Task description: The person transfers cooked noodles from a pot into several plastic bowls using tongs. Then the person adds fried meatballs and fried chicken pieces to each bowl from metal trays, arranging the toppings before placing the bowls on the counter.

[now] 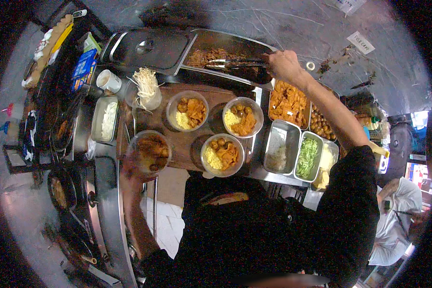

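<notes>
My right hand [284, 66] grips black-handled metal tongs [240, 61] at the back. The tongs' tips reach into a steel tray [270, 48] of brown shredded meat [211, 56]. At the left edge of the wooden board, my left hand [133, 169], smeared by motion, holds the near-left rim of a clear plastic bowl [150, 150] with blurred brown-orange food in it. Three more bowls stand on the board: a back-left bowl [170, 109], a back-right bowl [260, 117] and a front bowl [242, 161]. Each contains yellow crumbly food, orange pieces and small brown balls.
Right of the board are trays of orange pieces [288, 103], brown balls [321, 125] and green shreds [308, 158], and a nearly bare steel tin [282, 130]. Enoki mushrooms [147, 89], a white cup [109, 80] and a black lid [144, 57] stand left. Another person [398, 221] is at far right.
</notes>
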Available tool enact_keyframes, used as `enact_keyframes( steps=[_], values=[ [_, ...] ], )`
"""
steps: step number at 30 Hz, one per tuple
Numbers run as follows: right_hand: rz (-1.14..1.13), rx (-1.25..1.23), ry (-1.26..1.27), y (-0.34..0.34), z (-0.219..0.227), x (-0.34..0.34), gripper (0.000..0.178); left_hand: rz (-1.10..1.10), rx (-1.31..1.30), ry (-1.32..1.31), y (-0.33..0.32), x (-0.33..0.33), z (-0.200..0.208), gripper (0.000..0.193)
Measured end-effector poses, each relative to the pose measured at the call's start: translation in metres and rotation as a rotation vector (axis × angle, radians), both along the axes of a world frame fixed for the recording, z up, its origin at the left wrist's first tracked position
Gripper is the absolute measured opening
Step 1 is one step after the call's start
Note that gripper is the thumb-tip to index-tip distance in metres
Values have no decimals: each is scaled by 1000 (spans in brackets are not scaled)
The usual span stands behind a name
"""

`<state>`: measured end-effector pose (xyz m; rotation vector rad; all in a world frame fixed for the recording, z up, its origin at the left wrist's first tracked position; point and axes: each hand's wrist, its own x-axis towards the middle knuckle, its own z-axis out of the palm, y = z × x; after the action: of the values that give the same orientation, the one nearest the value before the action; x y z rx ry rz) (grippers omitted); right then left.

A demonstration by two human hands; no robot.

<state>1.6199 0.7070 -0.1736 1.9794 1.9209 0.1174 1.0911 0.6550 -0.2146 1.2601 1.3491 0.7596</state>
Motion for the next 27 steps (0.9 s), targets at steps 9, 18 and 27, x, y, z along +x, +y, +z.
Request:
enact_keyframes(
  steps=[9, 18, 27],
  values=[
    [-32, 109, 161, -23, 48, 47, 31, -160, 132, -52, 44, 54, 103, 39],
    [-74, 237, 395, -62, 136, 58, 31, -367, 9, -86, 98, 146, 101, 48],
    [-182, 275, 644, -97, 210, 65, 39, -494, 18, -88, 124, 198, 80, 44]
  ],
)
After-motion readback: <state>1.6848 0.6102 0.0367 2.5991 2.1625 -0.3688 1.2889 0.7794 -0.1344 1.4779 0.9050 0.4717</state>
